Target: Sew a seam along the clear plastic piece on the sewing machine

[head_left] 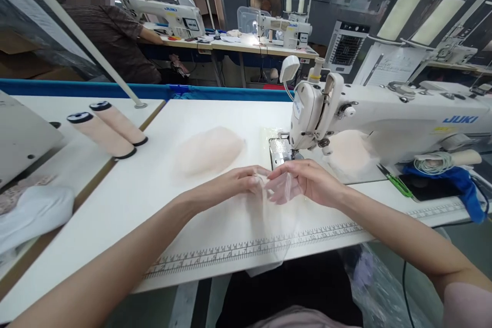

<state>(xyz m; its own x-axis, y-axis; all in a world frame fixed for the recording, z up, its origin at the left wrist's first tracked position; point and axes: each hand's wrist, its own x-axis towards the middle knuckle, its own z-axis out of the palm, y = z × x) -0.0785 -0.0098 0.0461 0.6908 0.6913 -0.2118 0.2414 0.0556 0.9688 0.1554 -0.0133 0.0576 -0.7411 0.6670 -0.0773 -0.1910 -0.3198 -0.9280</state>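
Between my two hands, just in front of the needle of a white sewing machine (311,107), is a piece of thin sheer fabric (286,190). My left hand (248,178) pinches its left edge, while my right hand (307,179) has fingers closed on the right part, the fabric showing through over the fingertips. A see-through strip hangs down past the table's front edge. Left of the machine lies a pale peach sheer fabric piece (211,151). Another peach piece (351,149) rests under the machine arm.
Two peach thread cones (102,133) lie at left. Green-handled snips (400,184), a dark phone (436,187) and a blue cloth (469,189) lie at right. A printed ruler (246,249) runs along the front edge. Another person (107,41) sits at a machine behind.
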